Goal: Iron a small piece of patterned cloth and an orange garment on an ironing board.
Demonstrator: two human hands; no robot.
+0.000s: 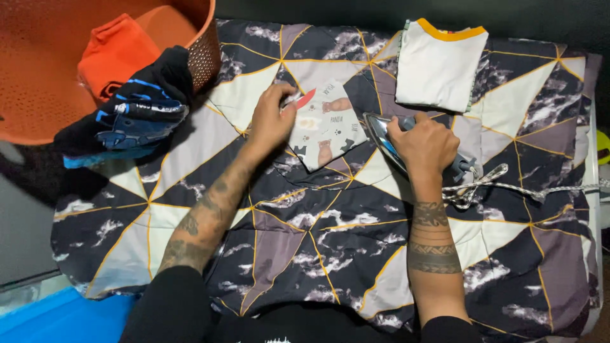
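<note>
1. Small folded white garment printed with animal figures and a red mark (pixel 326 124): flat on the cover, a little toward the far edge, roughly midway between the left and right edges.
2. Left hand (pixel 270 121): on the near-left edge of that garment, fingers curled narrow and pinching the cloth beside the red mark.
3. Right hand (pixel 424 143): closed around the handle of a blue-and-grey electric iron with a shiny soleplate (pixel 389 141), tipped up on its side just beside the garment's right edge.
4. Braided grey-and-white cord (pixel 508 185): looped near the iron's heel, then off over the right edge.
5. Both forearms tattooed, in from the near edge, well apart.
6. Padded cover with black marbled, grey and cream triangles outlined in gold (pixel 330 254): under everything named above.
7. Folded white shirt with a yellow neckband (pixel 437 67): at the far edge, right of the printed garment, apart from it.
8. Orange perforated plastic basket (pixel 51 70): over the far-left corner, with a folded orange cloth (pixel 117 54) inside.
9. Black garment with blue print (pixel 136 111): draped over the basket rim onto the cover.
</note>
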